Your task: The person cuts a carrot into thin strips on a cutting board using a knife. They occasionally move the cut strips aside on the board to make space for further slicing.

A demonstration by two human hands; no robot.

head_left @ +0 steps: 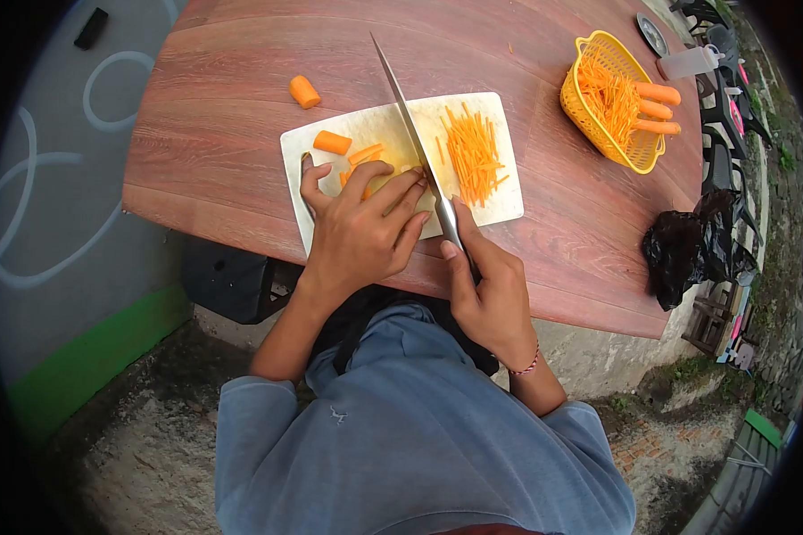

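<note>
A kitchen knife (410,120) is in my right hand (491,290), gripped by the handle with my thumb and index finger near the blade's base. Its long blade points away from me across the white cutting board (500,116). Bent over the board, my left hand (366,218) presses its fingertips down close to the blade's left side, on carrot that is mostly hidden beneath them. Carrot slices (366,154) show beside those fingers, with a short carrot chunk (332,143) just beyond. Thin carrot sticks (475,156) lie in a pile right of the blade.
Another carrot chunk (304,91) lies on the wooden table (241,80) beyond the board. At the right, a yellow basket (589,111) holds shredded carrot and several whole carrots (657,111). A squeeze bottle (687,62) and black plastic bag (678,254) are near the table's right edge.
</note>
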